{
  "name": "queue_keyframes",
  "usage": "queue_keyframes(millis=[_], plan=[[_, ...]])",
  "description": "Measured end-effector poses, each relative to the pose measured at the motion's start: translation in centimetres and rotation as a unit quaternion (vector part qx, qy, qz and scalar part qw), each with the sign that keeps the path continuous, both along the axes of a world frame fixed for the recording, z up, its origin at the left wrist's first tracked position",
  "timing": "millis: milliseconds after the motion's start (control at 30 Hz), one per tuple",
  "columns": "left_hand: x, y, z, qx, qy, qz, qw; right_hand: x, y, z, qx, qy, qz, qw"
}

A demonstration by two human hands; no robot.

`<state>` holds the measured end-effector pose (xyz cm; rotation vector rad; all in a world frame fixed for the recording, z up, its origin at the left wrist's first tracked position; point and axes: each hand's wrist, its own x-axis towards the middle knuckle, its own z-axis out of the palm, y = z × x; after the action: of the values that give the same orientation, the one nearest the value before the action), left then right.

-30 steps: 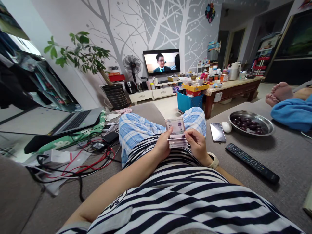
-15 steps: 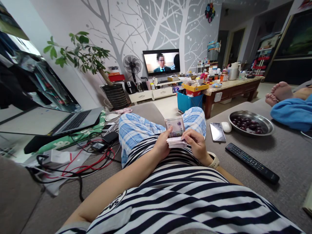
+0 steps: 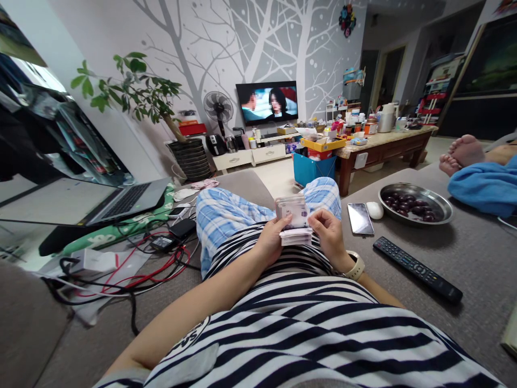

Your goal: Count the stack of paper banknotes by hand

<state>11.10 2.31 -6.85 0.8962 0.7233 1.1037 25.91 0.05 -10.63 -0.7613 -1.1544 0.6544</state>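
Observation:
A folded stack of banknotes (image 3: pixel 298 210) is in front of my belly, one part standing up and the other bent down toward me. My left hand (image 3: pixel 270 237) is closed around the stack's left side, thumb lying across the notes. At the right edge, my right hand (image 3: pixel 328 233) pinches a banknote between thumb and forefinger. Its other fingers are curled in. How many notes there are cannot be made out.
To the right on the sofa lie a phone (image 3: pixel 360 219), a white mouse (image 3: pixel 375 210), a remote control (image 3: pixel 417 269) and a metal bowl (image 3: pixel 443 214) of dark round fruit. Another person's feet (image 3: pixel 464 153) rest beyond. Left are a laptop (image 3: pixel 129 200) and tangled cables (image 3: pixel 169 269).
My right hand has moved slightly up and right, from the fold to the stack's right edge. The upright notes are more fanned. My left hand keeps its hold.

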Motion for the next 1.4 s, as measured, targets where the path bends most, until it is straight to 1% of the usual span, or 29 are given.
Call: queue_keyframes(millis=[67,167,333,500,767,1033,1233,1400], plan=[[0.0,0.0,-0.1,0.003,0.0,-0.004,1.0,0.1,0.3,0.4,-0.032,0.017,0.01,0.999],[-0.1,0.2,-0.4,0.005,-0.004,-0.006,1.0,0.2,0.5,0.7,-0.06,0.01,0.02,0.998],[0.0,1.0,-1.5,0.015,-0.017,0.0,1.0,0.2,0.6,0.6,-0.053,-0.029,-0.012,0.998],[0.1,1.7,-2.5,0.017,-0.005,0.007,1.0,0.2,0.4,0.3,-0.041,-0.062,-0.051,0.996],[0.3,1.8,-2.5,0.0,-0.03,0.013,0.999,0.0,0.2,0.3,-0.039,-0.059,-0.068,0.995],[0.3,1.9,-2.3,-0.025,-0.035,0.021,0.999,-0.2,0.1,-0.3,-0.038,-0.049,-0.093,0.994],[0.3,2.2,-2.2,-0.035,-0.04,0.021,0.998,-0.2,0.0,-0.5,-0.017,-0.053,-0.075,0.996],[0.4,2.4,-2.6,-0.032,-0.05,0.03,0.998,-0.2,-0.2,-0.5,-0.005,-0.059,-0.064,0.996]])
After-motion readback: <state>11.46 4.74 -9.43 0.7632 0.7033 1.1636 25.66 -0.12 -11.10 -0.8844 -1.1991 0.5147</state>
